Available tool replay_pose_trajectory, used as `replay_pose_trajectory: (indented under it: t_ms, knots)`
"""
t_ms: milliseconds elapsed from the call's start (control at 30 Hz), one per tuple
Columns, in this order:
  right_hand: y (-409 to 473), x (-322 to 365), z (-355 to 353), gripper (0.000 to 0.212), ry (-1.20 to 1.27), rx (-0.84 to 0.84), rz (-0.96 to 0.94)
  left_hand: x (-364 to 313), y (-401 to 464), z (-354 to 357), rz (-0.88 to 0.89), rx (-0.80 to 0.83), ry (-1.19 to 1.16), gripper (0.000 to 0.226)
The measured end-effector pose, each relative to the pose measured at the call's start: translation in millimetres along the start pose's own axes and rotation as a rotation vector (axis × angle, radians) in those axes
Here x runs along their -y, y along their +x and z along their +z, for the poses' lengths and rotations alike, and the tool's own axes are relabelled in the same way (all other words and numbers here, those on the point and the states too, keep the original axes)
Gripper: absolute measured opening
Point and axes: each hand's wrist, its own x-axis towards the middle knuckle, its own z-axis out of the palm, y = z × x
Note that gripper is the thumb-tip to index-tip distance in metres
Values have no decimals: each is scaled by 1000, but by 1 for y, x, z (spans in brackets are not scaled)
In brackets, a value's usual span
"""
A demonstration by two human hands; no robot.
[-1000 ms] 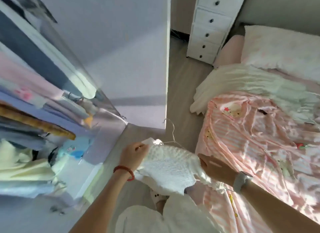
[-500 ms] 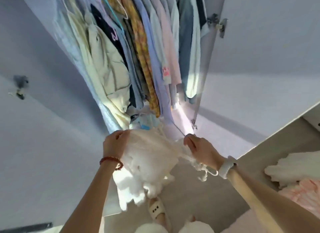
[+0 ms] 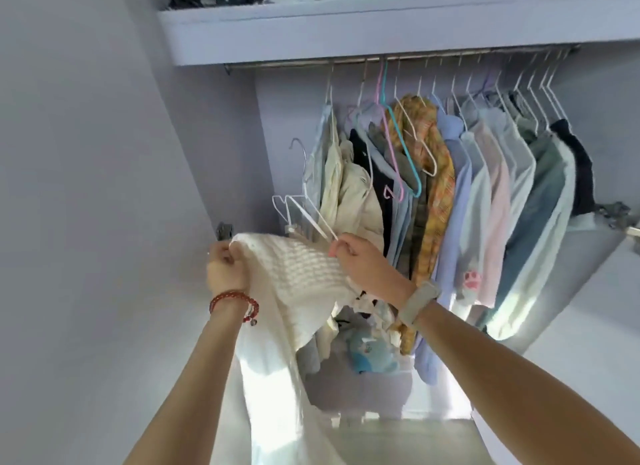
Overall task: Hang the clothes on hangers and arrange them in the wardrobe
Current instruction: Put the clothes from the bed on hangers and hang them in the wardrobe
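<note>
A white knitted garment [image 3: 294, 277] hangs between my two hands in front of the open wardrobe. My left hand [image 3: 227, 269], with a red bead bracelet on its wrist, grips the garment's left shoulder. My right hand [image 3: 360, 260], with a grey watch band, pinches the right shoulder and the white wire hanger [image 3: 304, 215] that sticks up out of the garment. The hanger's hook [image 3: 298, 149] points up, well below the metal rail [image 3: 398, 60]. To the right, many shirts [image 3: 485, 194] hang on the rail.
The wardrobe's left door [image 3: 86, 205] stands close beside my left hand. A shelf [image 3: 346, 24] with folded clothes lies above the rail. Empty pink and teal hangers [image 3: 398, 146] hang among the shirts. The rail's left part is bare. A blue soft toy [image 3: 370, 353] lies on the wardrobe floor.
The view has swung from the bed to the wardrobe and up to the rail. Both hands have lifted the white garment on its hanger higher and closer to the hanging clothes.
</note>
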Motion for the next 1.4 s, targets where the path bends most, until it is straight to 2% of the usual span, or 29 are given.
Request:
replay_pose_trajectory:
  t_ms: [200, 400, 500, 600, 700, 800, 900, 1000, 1100, 1200, 1300, 1400]
  knots:
    - [106, 29, 26, 26, 81, -92, -20, -26, 50, 17, 28, -32, -82, 22]
    - [160, -13, -6, 26, 181, -514, 196, -38, 82, 62, -41, 34, -117, 11]
    - [164, -49, -39, 33, 261, -602, 215, -44, 89, 100, -83, 129, -160, 15]
    - [161, -73, -47, 21, 65, -572, 169, -39, 93, 130, -189, 180, -201, 14]
    - [151, -88, -32, 17, -202, -465, -29, -26, 100, 137, -263, 180, -185, 11]
    - [141, -85, -8, 22, -425, -484, -188, -15, 110, 129, -277, 119, -136, 18]
    - [140, -73, 20, 37, -485, -469, -253, -9, 117, 123, -191, 79, -59, 15]
    - [144, -69, 38, 27, -498, -413, -217, -2, 125, 123, -154, 66, -55, 14]
    - [147, -63, 46, 28, -498, -348, -173, 5, 135, 126, -158, 59, -74, 14]
    - [166, -35, 47, 28, -340, -333, -152, 2, 145, 132, -153, 31, -102, 13]
    - [197, 4, 44, 25, -175, -370, -100, -18, 160, 140, -106, -22, -205, 13]
    - [228, 35, 36, 24, -67, -474, -99, -55, 187, 147, 18, -88, -368, 12]
